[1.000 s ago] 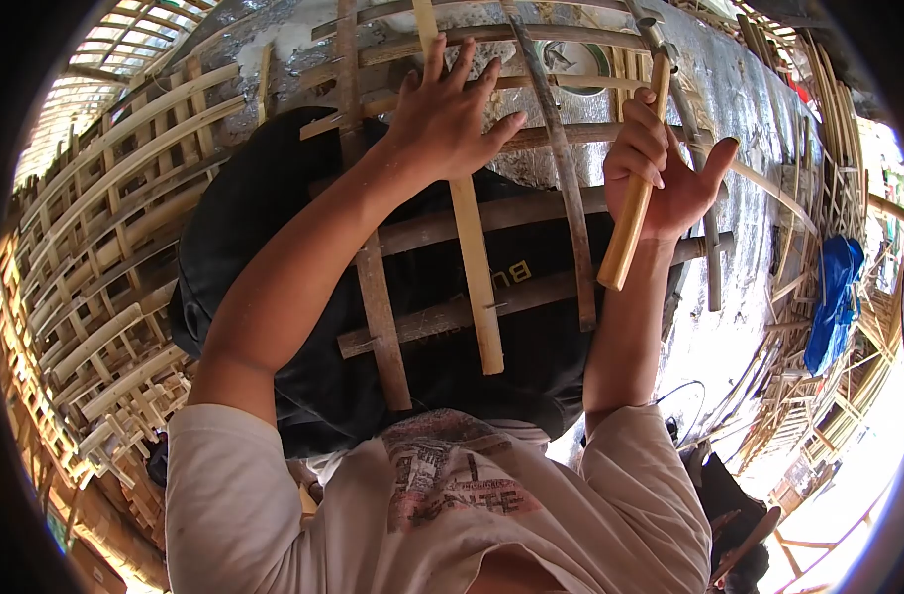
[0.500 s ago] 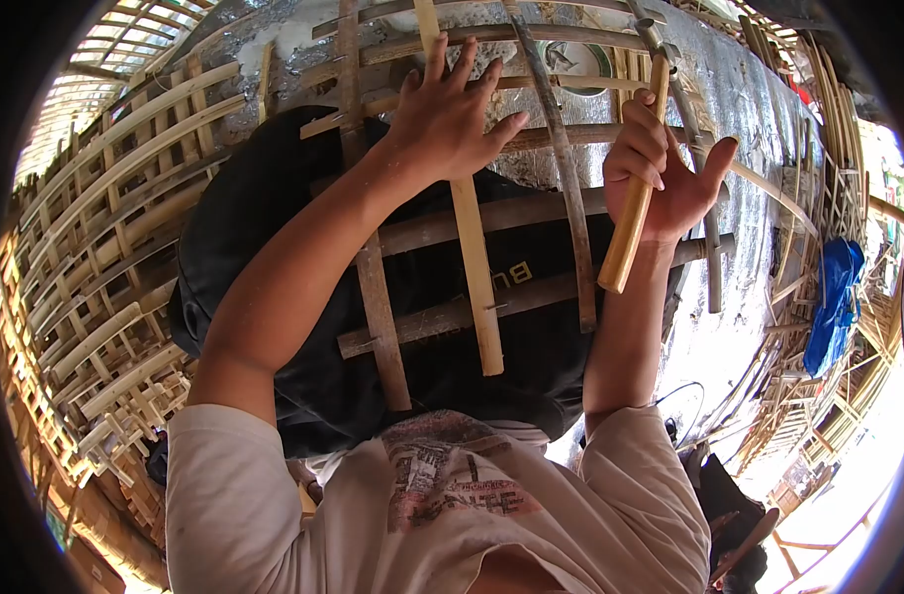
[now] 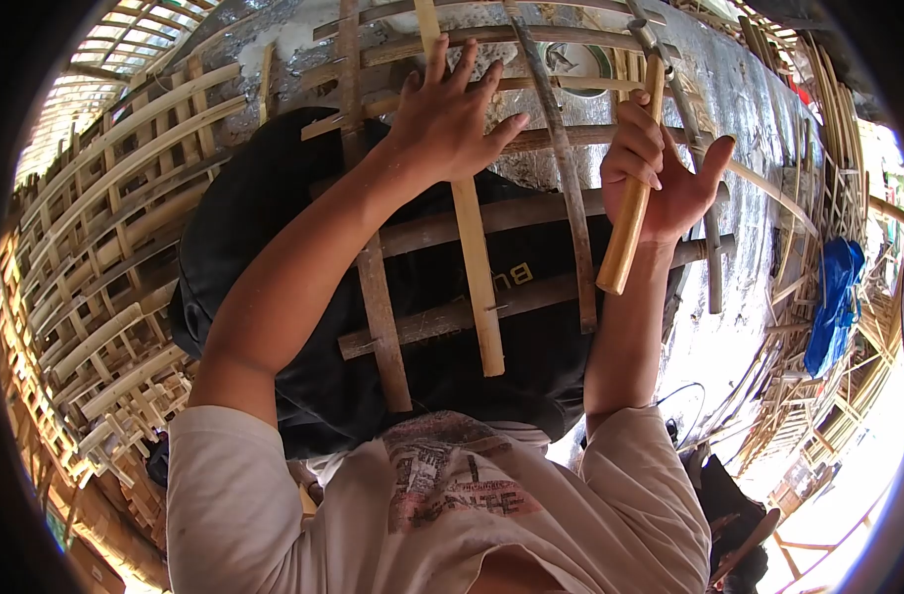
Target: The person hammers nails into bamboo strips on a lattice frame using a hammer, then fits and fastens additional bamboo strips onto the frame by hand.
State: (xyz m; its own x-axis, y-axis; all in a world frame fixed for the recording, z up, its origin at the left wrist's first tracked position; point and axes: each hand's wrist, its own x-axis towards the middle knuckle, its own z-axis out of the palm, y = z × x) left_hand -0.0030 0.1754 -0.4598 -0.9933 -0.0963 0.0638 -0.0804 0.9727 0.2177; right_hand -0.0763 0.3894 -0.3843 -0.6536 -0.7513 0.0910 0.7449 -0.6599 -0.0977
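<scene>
Two-handed at a lattice (image 3: pixel 478 277) of bamboo strips, mid-frame and cut off at the top edge. With the left hand (image 3: pixel 452 124), spreads released fingers over the upper-centre strips, hiding part of a pale one under the palm. With the right hand (image 3: pixel 660 178), clasps a hammer (image 3: pixel 625 233) by its wooden handle, right of centre, with thumb extended; cannot make out the exact shape of its metal head. Behind the lattice, black cloth (image 3: pixel 264 188) with partly covered yellow letters (image 3: pixel 512 276); towards upper right, a round dish (image 3: pixel 606 71) with unclear contents.

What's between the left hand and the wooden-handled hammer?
A long, dark bamboo slat, crossing a brown crosswise slat, lies between the left hand and hammer in the head view.
</scene>
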